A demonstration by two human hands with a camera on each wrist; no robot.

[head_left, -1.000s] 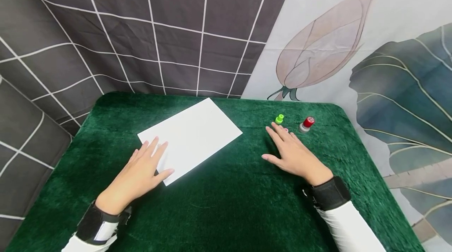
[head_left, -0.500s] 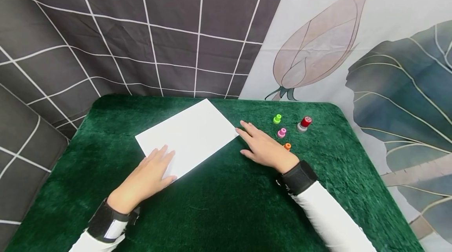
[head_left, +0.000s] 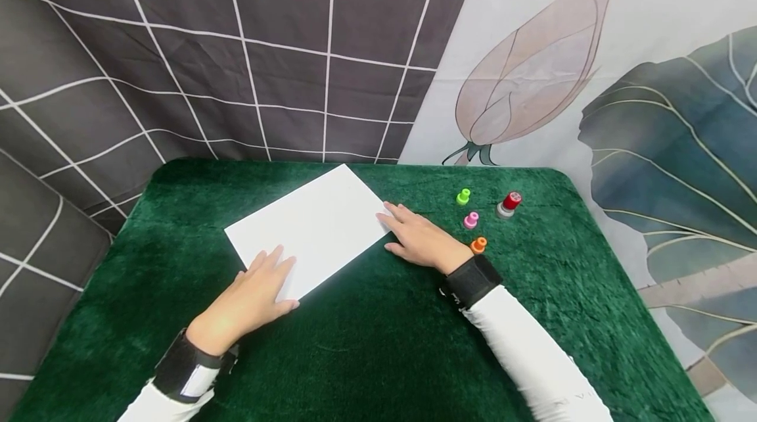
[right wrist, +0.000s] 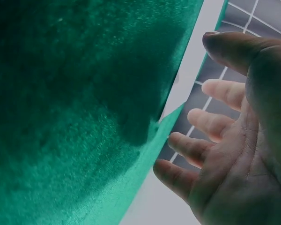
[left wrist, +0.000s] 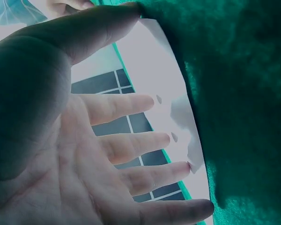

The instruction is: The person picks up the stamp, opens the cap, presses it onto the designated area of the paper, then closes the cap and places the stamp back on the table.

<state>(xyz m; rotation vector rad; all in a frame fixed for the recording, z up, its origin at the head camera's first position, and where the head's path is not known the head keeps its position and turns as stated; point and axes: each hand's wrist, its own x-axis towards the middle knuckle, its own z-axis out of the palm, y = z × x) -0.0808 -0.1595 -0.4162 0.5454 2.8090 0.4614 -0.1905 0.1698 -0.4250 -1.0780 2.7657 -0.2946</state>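
Observation:
A white sheet of paper [head_left: 322, 218] lies askew on the green cloth, left of the middle in the head view. My left hand [head_left: 251, 297] is at its near left end, fingers spread and straight over the paper; in the left wrist view the fingertips [left wrist: 161, 139] are at the sheet. At the paper's right corner is my right hand [head_left: 422, 238], with its fingers extended over that edge. The right wrist view shows the palm and relaxed fingers [right wrist: 210, 124] beside the sheet, holding nothing.
Right of my right hand stand small green [head_left: 463, 196], pink [head_left: 470, 220] and orange [head_left: 478, 245] stampers, and a larger red-topped one [head_left: 509, 204] with a pale base. The table's green cloth [head_left: 367, 356] runs back to a gridded wall hanging [head_left: 284, 60].
My right hand has moved left from the small stampers to the paper's right corner, uncovering the pink and orange ones. My left hand has shifted slightly right and down along the sheet.

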